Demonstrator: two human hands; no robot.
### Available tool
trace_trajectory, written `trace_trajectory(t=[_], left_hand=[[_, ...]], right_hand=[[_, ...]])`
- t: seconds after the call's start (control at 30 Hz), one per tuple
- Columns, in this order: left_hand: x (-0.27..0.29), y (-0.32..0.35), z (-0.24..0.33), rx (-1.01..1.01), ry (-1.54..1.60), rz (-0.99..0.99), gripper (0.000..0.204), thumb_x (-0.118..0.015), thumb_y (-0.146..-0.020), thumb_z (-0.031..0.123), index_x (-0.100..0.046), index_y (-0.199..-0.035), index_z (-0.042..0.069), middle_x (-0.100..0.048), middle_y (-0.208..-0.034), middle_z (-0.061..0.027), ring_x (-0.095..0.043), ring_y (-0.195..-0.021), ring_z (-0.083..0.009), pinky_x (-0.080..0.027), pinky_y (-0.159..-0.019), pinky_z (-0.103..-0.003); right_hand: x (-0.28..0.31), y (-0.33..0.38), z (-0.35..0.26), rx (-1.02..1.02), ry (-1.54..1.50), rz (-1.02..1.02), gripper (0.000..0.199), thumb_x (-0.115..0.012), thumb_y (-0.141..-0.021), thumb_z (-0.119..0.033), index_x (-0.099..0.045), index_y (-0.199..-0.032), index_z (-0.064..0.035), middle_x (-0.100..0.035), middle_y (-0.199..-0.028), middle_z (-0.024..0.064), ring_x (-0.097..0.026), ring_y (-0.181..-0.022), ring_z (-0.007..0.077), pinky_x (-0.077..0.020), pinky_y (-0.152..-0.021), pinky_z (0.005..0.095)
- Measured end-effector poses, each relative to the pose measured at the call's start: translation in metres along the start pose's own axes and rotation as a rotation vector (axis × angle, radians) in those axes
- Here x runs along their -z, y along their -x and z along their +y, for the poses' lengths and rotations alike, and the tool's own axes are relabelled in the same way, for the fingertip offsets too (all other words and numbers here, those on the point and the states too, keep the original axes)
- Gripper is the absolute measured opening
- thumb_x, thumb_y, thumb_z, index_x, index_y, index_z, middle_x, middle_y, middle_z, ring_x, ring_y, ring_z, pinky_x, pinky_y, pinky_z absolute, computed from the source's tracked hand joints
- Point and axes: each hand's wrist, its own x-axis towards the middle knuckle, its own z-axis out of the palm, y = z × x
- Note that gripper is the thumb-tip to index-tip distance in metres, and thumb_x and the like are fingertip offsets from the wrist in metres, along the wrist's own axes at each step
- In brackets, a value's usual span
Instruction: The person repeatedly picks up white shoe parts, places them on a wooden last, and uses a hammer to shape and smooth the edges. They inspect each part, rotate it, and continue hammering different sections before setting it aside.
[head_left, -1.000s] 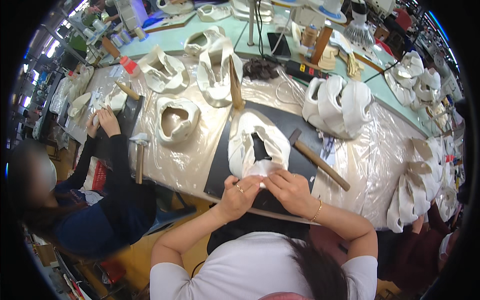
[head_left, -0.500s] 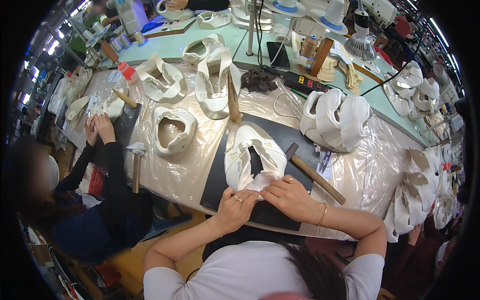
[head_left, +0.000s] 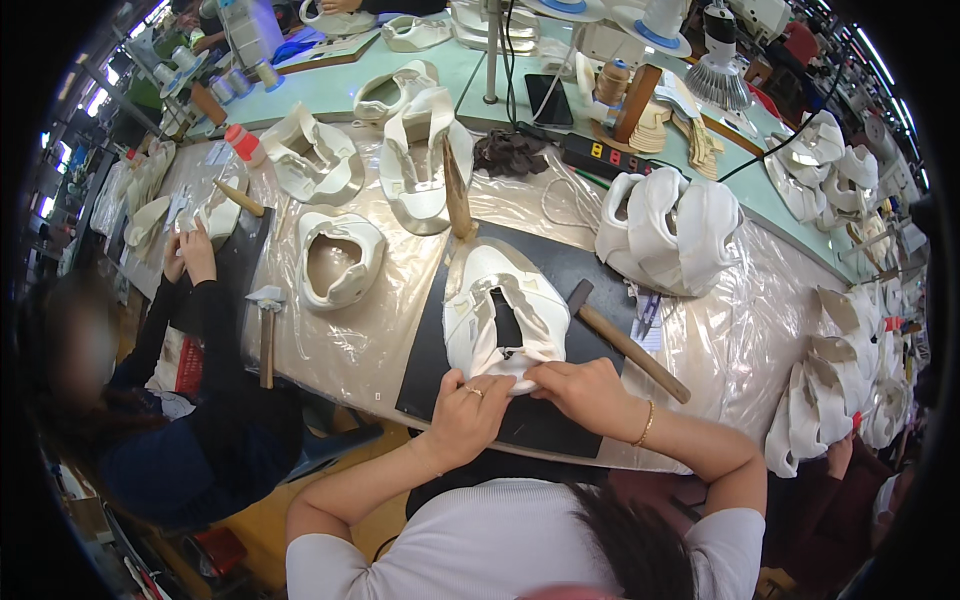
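Note:
A white shoe upper (head_left: 541, 305) lies on a black mat (head_left: 425, 370) in front of me, toe end away and heel end near. My left hand (head_left: 468, 412) pinches the left side of its heel edge. With closed fingers, my right hand (head_left: 585, 393) grips the same edge just to the right. Pale lining shows between the two hands, and the upper's middle opening shows the dark mat. To its right lies a hammer (head_left: 632, 345) with a wooden handle. A brush (head_left: 458, 200) with a wooden handle rests beyond the toe.
More white uppers (head_left: 340, 258) lie on the plastic-covered table, with a stack (head_left: 670, 232) at the right. Small snips (head_left: 648, 312) lie beside the hammer. Another hammer (head_left: 267, 340) is at the left, near a co-worker's hands (head_left: 190, 252). A phone (head_left: 548, 100) and power strip (head_left: 610, 158) sit farther back.
The heel lining between my hands has been folded down along the edge, and the opening looks wider. Both hands keep their grip. The whole view has shifted slightly.

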Motion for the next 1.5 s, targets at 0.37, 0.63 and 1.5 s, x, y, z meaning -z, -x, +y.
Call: trace_trajectory(t=[0.37,0.63,1.5], left_hand=[[0.006,-0.014,-0.007,0.160,0.252,-0.064,0.036,-0.074,-0.079,0.012,-0.062,-0.113,0.009,-0.068,-0.079,-0.0058,-0.062,-0.071,-0.0223,-0.034,-0.083,-0.039],[0.015,-0.031,-0.006,0.241,0.394,0.090,0.038,-0.080,-0.071,0.007,-0.062,-0.105,0.009,-0.069,-0.078,-0.0028,-0.062,-0.068,-0.0183,-0.032,-0.083,-0.036],[-0.024,-0.015,-0.036,-0.364,-0.343,0.151,0.011,-0.063,-0.082,0.013,-0.064,-0.092,0.010,-0.069,-0.096,-0.0018,-0.067,-0.083,-0.0102,-0.034,-0.080,-0.032]], right_hand=[[0.007,-0.016,0.008,-0.118,-0.216,-0.032,0.020,-0.074,-0.079,-0.027,-0.071,-0.091,-0.0113,-0.066,-0.073,0.0143,-0.066,-0.070,0.0341,-0.0487,-0.062,0.0449],[0.040,-0.030,0.007,-0.190,-0.387,-0.146,0.024,-0.076,-0.078,-0.026,-0.070,-0.089,-0.0056,-0.064,-0.068,0.0148,-0.060,-0.059,0.0307,-0.0449,-0.059,0.0402],[-0.038,-0.010,0.026,0.290,0.413,0.473,0.026,-0.062,-0.077,-0.014,-0.068,-0.101,-0.0070,-0.064,-0.085,-0.0019,-0.057,-0.063,0.0107,-0.0398,-0.055,0.0281]])
